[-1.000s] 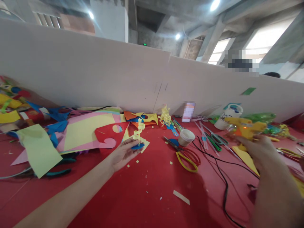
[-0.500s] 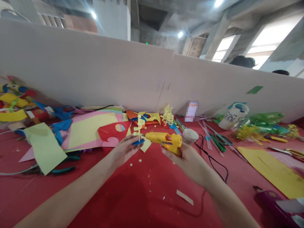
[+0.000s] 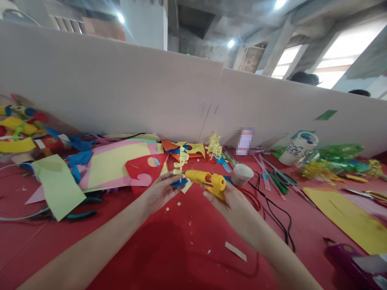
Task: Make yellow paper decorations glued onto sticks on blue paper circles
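Note:
My left hand (image 3: 161,191) pinches a small blue base (image 3: 179,183), from which a pale yellow stem with curled strips (image 3: 181,161) stands upright. Closed round the handle of a yellow glue gun (image 3: 207,179) is my right hand (image 3: 232,205). The gun points left, its nozzle touching or very close to the lower part of the stem. Behind them a similar pale yellow curled piece (image 3: 214,147) stands on the red table (image 3: 187,249).
A paper cup (image 3: 242,174) stands right of the glue gun, beside black cables (image 3: 273,205). Coloured sheets (image 3: 117,165) and pliers (image 3: 80,215) lie left. To the right are scissors (image 3: 282,176), a white container (image 3: 294,151), yellow sheets (image 3: 344,217) and a purple tool (image 3: 350,262).
The stem on its blue base has shifted slightly right and turned, showing its curls more broadly. The glue gun has moved a little left with my right hand, uncovering more of the cup.

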Available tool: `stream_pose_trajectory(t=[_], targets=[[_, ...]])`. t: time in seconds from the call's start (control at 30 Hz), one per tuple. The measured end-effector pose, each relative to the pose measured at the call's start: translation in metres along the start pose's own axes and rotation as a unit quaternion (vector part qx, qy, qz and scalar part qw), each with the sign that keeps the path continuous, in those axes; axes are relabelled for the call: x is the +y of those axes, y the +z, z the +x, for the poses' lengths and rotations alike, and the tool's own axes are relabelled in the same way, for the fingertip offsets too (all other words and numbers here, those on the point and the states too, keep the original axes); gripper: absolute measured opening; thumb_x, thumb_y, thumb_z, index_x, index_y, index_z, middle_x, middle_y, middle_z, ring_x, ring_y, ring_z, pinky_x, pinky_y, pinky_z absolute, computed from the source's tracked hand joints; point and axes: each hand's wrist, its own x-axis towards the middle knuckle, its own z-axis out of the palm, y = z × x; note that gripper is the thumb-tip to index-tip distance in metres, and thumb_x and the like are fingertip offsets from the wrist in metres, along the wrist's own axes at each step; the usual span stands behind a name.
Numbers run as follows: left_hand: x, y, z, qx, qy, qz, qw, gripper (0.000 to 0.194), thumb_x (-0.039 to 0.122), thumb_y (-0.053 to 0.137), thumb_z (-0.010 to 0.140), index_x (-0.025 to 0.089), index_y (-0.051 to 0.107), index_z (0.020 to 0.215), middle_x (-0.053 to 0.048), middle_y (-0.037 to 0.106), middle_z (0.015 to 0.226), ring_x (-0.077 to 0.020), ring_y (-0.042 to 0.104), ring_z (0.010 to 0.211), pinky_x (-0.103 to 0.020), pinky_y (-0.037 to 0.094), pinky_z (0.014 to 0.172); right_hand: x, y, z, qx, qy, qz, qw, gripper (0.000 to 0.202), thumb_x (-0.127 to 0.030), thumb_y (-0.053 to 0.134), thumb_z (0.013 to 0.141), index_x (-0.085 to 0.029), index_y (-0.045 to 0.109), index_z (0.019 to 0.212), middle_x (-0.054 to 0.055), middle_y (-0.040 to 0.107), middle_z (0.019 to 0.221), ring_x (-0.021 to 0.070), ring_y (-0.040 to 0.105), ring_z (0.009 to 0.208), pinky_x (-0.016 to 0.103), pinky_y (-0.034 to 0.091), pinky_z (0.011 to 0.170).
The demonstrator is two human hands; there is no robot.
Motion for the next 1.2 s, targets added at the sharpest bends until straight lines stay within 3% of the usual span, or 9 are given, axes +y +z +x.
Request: stream_pose_trajectory(t=[0.53, 0.9, 1.2], targets=[[0.0011, 0.0057, -0.0039, 0.002, -0.006, 0.002, 1.000, 0.010, 0.004, 0.066, 0.068, 0.013, 0.066, 0.071, -0.002, 0.070, 0.076, -0.0133, 0.065, 0.076, -0.027, 0.051, 0.079, 0.0005, 0.0032, -0.0032, 0.003, 0.004, -0.019, 1.000, 0.018, -0.033, 0.048, 0.085, -0.020, 0.055, 0.097, 0.008, 0.062, 0.096, 0.0247, 0.057, 0.091, 0.040, 0.045, 0.081], [0.0000, 0.0041, -0.0023, -0.029, -0.007, 0.010, 1.000, 0.009, 0.005, 0.066, 0.069, 0.012, 0.068, 0.075, -0.003, 0.070, 0.081, -0.0135, 0.064, 0.079, -0.026, 0.050, 0.080, -0.0028, 0.0033, -0.0043, 0.023, 0.002, -0.050, 0.998, 0.021, -0.030, 0.050, 0.084, -0.020, 0.053, 0.102, 0.007, 0.060, 0.094, 0.0239, 0.057, 0.091, 0.039, 0.045, 0.080], [0.0012, 0.0069, -0.0044, -0.007, -0.014, 0.017, 1.000, 0.009, 0.005, 0.065, 0.071, 0.011, 0.066, 0.077, -0.004, 0.070, 0.080, -0.0132, 0.064, 0.077, -0.026, 0.050, 0.079, -0.0052, 0.0014, -0.0041, 0.008, 0.008, -0.059, 0.998, 0.018, -0.030, 0.048, 0.085, -0.019, 0.052, 0.098, 0.008, 0.058, 0.095, 0.0247, 0.055, 0.091, 0.042, 0.045, 0.080]])
